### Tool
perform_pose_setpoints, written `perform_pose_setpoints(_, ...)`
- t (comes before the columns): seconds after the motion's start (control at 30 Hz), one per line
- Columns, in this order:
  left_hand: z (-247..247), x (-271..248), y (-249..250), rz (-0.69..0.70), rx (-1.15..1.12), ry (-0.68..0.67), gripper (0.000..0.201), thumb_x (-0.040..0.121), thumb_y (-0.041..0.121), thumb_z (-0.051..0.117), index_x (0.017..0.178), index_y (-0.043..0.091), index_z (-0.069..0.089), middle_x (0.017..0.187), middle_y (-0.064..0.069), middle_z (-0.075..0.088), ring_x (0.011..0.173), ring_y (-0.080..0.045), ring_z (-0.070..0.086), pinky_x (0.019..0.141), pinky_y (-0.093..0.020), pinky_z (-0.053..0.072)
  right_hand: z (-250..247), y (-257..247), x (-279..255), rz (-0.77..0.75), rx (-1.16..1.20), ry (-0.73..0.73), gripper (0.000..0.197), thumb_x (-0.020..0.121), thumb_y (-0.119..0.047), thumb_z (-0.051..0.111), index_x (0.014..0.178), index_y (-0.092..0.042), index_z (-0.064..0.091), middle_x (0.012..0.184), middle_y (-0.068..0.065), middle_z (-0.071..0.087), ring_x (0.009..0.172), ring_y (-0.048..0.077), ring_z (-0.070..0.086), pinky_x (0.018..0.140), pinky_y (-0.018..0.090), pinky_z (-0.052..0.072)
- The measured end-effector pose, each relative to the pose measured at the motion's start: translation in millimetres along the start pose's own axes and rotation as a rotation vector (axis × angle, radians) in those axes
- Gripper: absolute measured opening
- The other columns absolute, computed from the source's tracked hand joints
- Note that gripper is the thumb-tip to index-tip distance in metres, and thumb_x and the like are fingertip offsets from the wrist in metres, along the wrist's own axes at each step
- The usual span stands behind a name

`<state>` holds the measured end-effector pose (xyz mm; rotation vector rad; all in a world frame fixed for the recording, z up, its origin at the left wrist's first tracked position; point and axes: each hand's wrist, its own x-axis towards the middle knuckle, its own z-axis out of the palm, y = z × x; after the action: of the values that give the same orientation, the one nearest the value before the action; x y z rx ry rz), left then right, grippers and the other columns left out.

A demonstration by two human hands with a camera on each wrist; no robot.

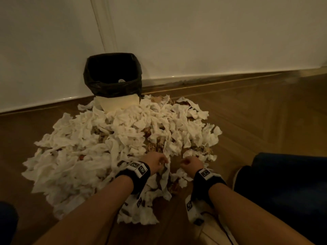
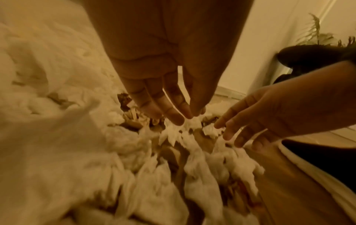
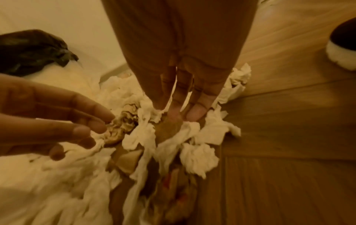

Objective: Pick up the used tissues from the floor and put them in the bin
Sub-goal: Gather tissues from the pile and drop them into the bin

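A wide heap of crumpled white tissues (image 1: 109, 138), some stained brown, covers the wooden floor in front of a white bin with a black liner (image 1: 113, 89). One small white piece (image 1: 121, 80) lies inside the bin. My left hand (image 1: 164, 160) hovers over the heap's near edge. In the left wrist view its straight fingers (image 2: 173, 115) point down and touch a tissue (image 2: 190, 124). My right hand (image 1: 185, 162) is close beside it, fingers (image 3: 196, 112) straight, tips on tissues (image 3: 196, 158) and bare floor. Neither hand lifts anything.
The bin stands against a white wall with a skirting board (image 1: 212, 80). Bare parquet (image 1: 256, 121) stretches to the right of the heap. My dark blue trouser knee (image 1: 283, 183) and a white shoe (image 1: 212, 230) are at the lower right.
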<state>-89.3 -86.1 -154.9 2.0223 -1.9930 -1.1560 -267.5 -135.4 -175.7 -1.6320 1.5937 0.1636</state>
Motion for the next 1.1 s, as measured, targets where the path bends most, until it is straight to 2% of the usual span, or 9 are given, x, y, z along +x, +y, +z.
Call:
perform_pose_setpoints(0.2,18.3,0.5,-2.1,0.001,0.088,-0.015,0.025,0.095,0.020,0.045,0.113,0.018,0.063,0.114,-0.006,0.063,0.103,-0.021,0.059,0.085,-0.029,0.046,29.2,9.6,-13.7,0.004,-0.081,0.033,0.034,0.084,-0.036,0.066,0.108,-0.012,0.060,0.117,0.009,0.059,0.106,0.023,0.056,0.078,0.026,0.043)
perform_pose_setpoints(0.3,20.9,2.9,-1.3,0.001,0.117,-0.014,0.025,0.095,0.022,0.044,0.112,0.019,0.062,0.115,-0.006,0.061,0.105,-0.022,0.057,0.086,-0.031,0.045,38.6,6.1,-20.5,0.045,-0.145,0.022,0.058,0.077,-0.049,0.068,0.119,-0.013,0.051,0.130,0.012,0.046,0.116,0.028,0.048,0.093,0.035,0.046)
perform_pose_setpoints(0.43,28.3,1.3,-0.4,-0.016,0.159,-0.001,0.024,0.095,0.024,0.043,0.109,0.024,0.062,0.113,-0.006,0.056,0.104,-0.024,0.055,0.088,-0.037,0.048,45.8,2.1,-28.6,0.099,-0.263,-0.052,0.093,0.067,-0.058,0.073,0.139,-0.016,0.030,0.146,0.014,0.020,0.133,0.038,0.029,0.106,0.045,0.037)
perform_pose_setpoints(0.6,33.5,-1.5,-2.6,-0.028,0.167,0.019,0.023,0.095,0.025,0.043,0.109,0.026,0.061,0.112,-0.006,0.052,0.100,-0.024,0.054,0.088,-0.037,0.047,50.2,2.7,-28.9,0.066,-0.352,-0.056,0.060,0.080,-0.043,0.068,0.129,-0.019,0.043,0.145,0.014,0.019,0.133,0.036,0.028,0.107,0.044,0.036)
perform_pose_setpoints(0.73,36.8,-5.7,-4.1,-0.035,0.134,0.090,0.023,0.095,0.021,0.046,0.114,0.024,0.058,0.119,-0.004,0.044,0.093,-0.022,0.055,0.085,-0.036,0.049,46.8,7.9,-26.1,-0.011,-0.286,-0.007,0.037,0.087,-0.023,0.064,0.120,-0.011,0.056,0.137,0.011,0.033,0.121,0.029,0.044,0.101,0.036,0.041)
perform_pose_setpoints(0.87,40.5,-7.8,2.2,0.012,0.185,0.133,0.032,0.092,0.015,0.048,0.123,0.021,0.051,0.129,-0.005,0.037,0.104,-0.024,0.053,0.086,-0.036,0.049,37.2,11.4,-21.2,0.008,-0.116,0.075,0.026,0.093,-0.014,0.050,0.116,-0.007,0.060,0.127,0.013,0.054,0.116,0.028,0.053,0.095,0.031,0.043)
perform_pose_setpoints(1.0,45.5,-8.9,12.0,-0.004,0.216,0.107,0.044,0.091,0.009,0.048,0.133,0.019,0.041,0.135,-0.008,0.033,0.113,-0.027,0.050,0.091,-0.038,0.047,30.6,13.8,-15.4,0.118,0.222,0.097,0.028,0.096,-0.020,0.049,0.118,-0.004,0.057,0.117,0.016,0.061,0.102,0.028,0.060,0.074,0.030,0.050)
perform_pose_setpoints(1.03,46.7,-9.0,14.2,-0.002,0.219,0.098,0.046,0.091,0.009,0.048,0.135,0.018,0.039,0.136,-0.009,0.033,0.114,-0.028,0.049,0.091,-0.038,0.047,30.4,14.6,-13.7,0.122,0.305,0.092,0.029,0.094,-0.024,0.054,0.114,-0.004,0.060,0.112,0.015,0.063,0.094,0.026,0.061,0.064,0.026,0.049)
perform_pose_setpoints(1.1,48.9,-9.5,17.4,0.018,0.223,0.085,0.048,0.090,0.011,0.049,0.136,0.019,0.037,0.136,-0.008,0.033,0.118,-0.028,0.045,0.093,-0.038,0.046,29.4,17.5,-10.6,0.153,0.480,0.113,0.024,0.085,-0.030,0.066,0.092,-0.007,0.065,0.090,0.012,0.066,0.079,0.021,0.060,0.057,0.024,0.047)
